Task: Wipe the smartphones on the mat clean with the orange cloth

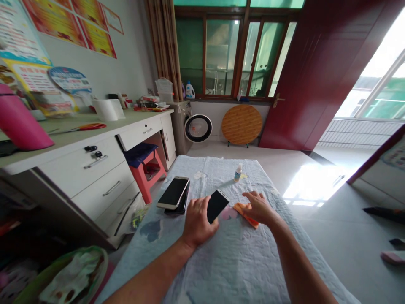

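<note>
My left hand (198,221) grips a black-screened phone (217,204) by its lower end and holds it just above the pale blue cloth-covered table (240,261). My right hand (257,207) rests with fingers curled on an orange cloth (245,213) lying on the table, right of the phone. Two more phones (174,194) lie stacked at the table's left edge. A small white bottle (238,173) with a blue label stands farther back.
A long desk with drawers (95,169) runs along the left wall, a red stool (148,173) tucked under it. A washing machine (190,124) and a round wooden tabletop (242,124) stand by the far wall. A basket with cloths (72,278) sits low left.
</note>
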Tool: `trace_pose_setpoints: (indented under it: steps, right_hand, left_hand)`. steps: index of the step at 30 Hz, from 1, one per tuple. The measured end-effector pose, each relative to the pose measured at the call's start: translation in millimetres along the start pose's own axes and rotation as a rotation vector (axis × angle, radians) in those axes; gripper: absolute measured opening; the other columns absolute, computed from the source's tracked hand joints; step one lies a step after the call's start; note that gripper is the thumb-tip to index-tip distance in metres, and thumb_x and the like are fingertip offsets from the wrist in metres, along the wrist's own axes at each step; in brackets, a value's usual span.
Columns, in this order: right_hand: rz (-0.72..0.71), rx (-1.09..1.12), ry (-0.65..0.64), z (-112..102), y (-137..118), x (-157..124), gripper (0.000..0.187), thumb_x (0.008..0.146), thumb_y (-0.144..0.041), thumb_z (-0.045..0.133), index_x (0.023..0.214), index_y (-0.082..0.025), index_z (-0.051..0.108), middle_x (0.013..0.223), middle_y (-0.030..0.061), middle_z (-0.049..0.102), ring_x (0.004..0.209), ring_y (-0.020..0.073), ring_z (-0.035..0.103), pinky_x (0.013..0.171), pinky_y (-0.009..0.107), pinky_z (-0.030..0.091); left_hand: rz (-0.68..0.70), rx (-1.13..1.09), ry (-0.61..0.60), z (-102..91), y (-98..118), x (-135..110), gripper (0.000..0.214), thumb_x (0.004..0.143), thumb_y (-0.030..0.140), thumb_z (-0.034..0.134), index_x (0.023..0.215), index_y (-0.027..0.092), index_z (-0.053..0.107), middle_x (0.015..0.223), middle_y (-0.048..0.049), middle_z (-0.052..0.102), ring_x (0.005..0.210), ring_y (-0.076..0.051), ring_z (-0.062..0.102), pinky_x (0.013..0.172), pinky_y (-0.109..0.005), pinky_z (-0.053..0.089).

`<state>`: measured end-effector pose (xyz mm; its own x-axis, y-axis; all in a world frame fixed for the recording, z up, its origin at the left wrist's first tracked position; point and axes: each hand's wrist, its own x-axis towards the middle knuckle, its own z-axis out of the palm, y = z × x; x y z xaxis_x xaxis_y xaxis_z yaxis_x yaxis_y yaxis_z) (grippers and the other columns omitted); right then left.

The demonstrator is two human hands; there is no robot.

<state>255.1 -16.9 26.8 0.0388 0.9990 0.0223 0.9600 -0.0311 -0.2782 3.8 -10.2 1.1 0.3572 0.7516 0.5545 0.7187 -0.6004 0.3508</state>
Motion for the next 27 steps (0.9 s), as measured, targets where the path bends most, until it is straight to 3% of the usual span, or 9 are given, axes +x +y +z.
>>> trace_pose_setpoints:
  steps: [5,9,13,15,17,19,21,24,27]
  right_hand:
    - [-0.032,0.071,-0.077,22,3,-3,0.044,0.074,-0.021,0.058,0.118,-0.018,0.063,0.105,0.011,0.058,0.092,0.0214,0.054,0.08,0.028,0.036]
    - [-0.074,0.127,0.017,28,-5,-2,0.032,0.074,-0.011,0.05,0.1,-0.017,0.068,0.09,0.007,0.059,0.081,0.0166,0.055,0.074,0.025,0.036]
    - [-0.102,0.218,0.144,36,-14,-2,0.025,0.077,-0.014,0.049,0.094,-0.019,0.068,0.088,0.0052,0.06,0.081,0.0161,0.056,0.073,0.024,0.036]
    - [-0.104,0.253,0.187,40,-18,-2,0.025,0.078,-0.016,0.05,0.096,-0.02,0.067,0.091,0.0049,0.061,0.083,0.0165,0.056,0.074,0.024,0.037]
    - [-0.096,0.268,0.203,44,-21,-3,0.026,0.08,-0.018,0.05,0.098,-0.021,0.067,0.093,0.0045,0.062,0.084,0.0166,0.057,0.074,0.025,0.037]
    - [-0.081,0.265,0.201,47,-23,-3,0.025,0.08,-0.019,0.05,0.098,-0.022,0.067,0.094,0.0045,0.062,0.085,0.0169,0.057,0.075,0.025,0.037]
    - [-0.067,0.25,0.193,47,-24,-4,0.025,0.079,-0.019,0.05,0.097,-0.022,0.067,0.094,0.0045,0.062,0.086,0.0172,0.057,0.075,0.025,0.037]
    - [-0.047,0.217,0.188,46,-26,-5,0.026,0.08,-0.019,0.05,0.098,-0.023,0.067,0.095,0.0045,0.062,0.086,0.0173,0.056,0.074,0.025,0.037]
    - [-0.042,0.199,0.187,46,-28,-6,0.026,0.081,-0.02,0.049,0.099,-0.023,0.067,0.096,0.0044,0.061,0.086,0.0171,0.056,0.074,0.025,0.037]
  left_hand:
    - [-0.102,0.081,-0.07,8.2,-5,-3,0.056,0.069,0.028,0.065,0.122,0.016,0.051,0.112,-0.0114,0.061,0.106,-0.03,0.054,0.096,-0.044,0.041]
    - [-0.111,0.095,-0.149,10.4,-7,-6,0.054,0.071,0.036,0.068,0.119,0.015,0.055,0.112,-0.0118,0.061,0.104,-0.03,0.056,0.094,-0.043,0.043]
    - [-0.038,-0.004,-0.197,3.3,-10,-3,0.049,0.081,0.05,0.063,0.116,0.017,0.058,0.107,-0.0094,0.064,0.1,-0.026,0.059,0.09,-0.037,0.045]
    - [0.013,0.009,-0.136,-8.6,-14,3,0.04,0.087,0.049,0.055,0.114,0.019,0.059,0.11,-0.0089,0.064,0.103,-0.025,0.058,0.093,-0.037,0.043]
    - [-0.016,0.137,0.025,-25.1,-22,10,0.041,0.089,0.048,0.052,0.117,0.019,0.058,0.122,-0.0113,0.059,0.113,-0.03,0.052,0.101,-0.044,0.035]
    - [-0.15,0.294,0.15,-42.1,-33,16,0.054,0.085,0.051,0.056,0.127,0.017,0.052,0.135,-0.016,0.049,0.122,-0.036,0.045,0.105,-0.051,0.028]
    - [-0.334,0.43,0.163,-55.5,-47,19,0.075,0.078,0.057,0.062,0.135,0.013,0.043,0.141,-0.0223,0.04,0.128,-0.042,0.038,0.104,-0.056,0.025]
    - [-0.547,0.472,-0.045,-64.6,-66,18,0.096,0.069,0.066,0.064,0.141,0.012,0.032,0.132,-0.0249,0.048,0.118,-0.043,0.048,0.094,-0.052,0.036]
    - [-0.56,0.428,-0.215,-64.6,-72,15,0.107,0.067,0.07,0.064,0.146,0.011,0.021,0.121,-0.0224,0.055,0.108,-0.038,0.057,0.086,-0.043,0.043]
